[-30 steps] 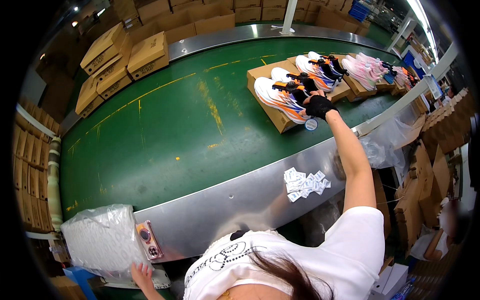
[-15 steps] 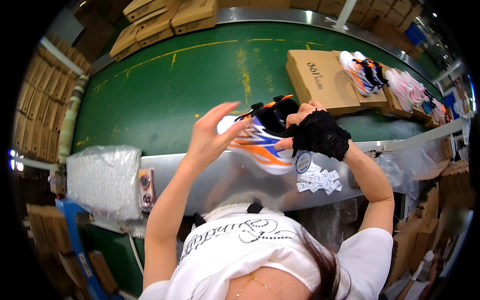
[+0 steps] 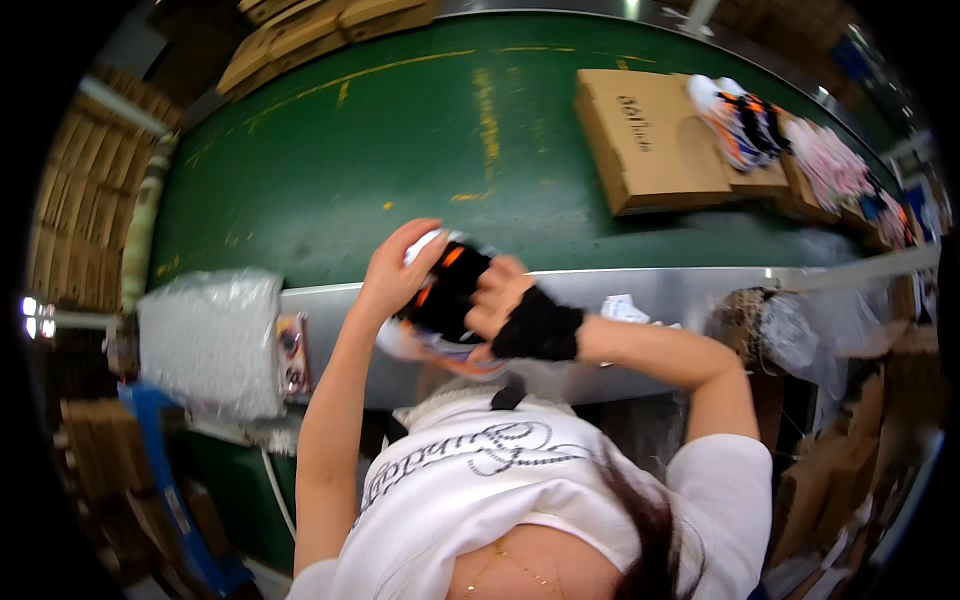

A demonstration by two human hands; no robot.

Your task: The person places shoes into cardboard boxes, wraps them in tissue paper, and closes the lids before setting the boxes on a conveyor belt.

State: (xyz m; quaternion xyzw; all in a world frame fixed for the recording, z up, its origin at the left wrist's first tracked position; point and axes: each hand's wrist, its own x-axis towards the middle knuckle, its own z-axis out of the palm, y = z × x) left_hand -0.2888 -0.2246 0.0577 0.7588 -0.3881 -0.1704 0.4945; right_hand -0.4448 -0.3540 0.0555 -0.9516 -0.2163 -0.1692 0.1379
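Close to my body, above the metal table edge, is a child's sneaker (image 3: 446, 302) with a black opening, orange accents and a white and orange sole. It is turned so the opening faces up, and motion smears it. My left hand (image 3: 394, 270) is closed round its white end, fingers curled over the top. My right hand (image 3: 504, 302), in a black lace cuff, has its bent fingers on the other side of the shoe at the collar. Several small white packets (image 3: 622, 308) lie past my right forearm, which partly covers them.
On the green table (image 3: 330, 180) a brown shoebox (image 3: 650, 135) sits at the right, beside white and orange sneakers (image 3: 738, 125) and pink shoes (image 3: 828, 165) on more boxes. A plastic-wrapped stack (image 3: 210, 345) occupies the near left. Cartons (image 3: 300, 40) stand at the far left.
The sneaker has come nearer my body and to the left, turning so its opening faces up. My left hand has closed on it. My right hand moved left with it, off the packets.
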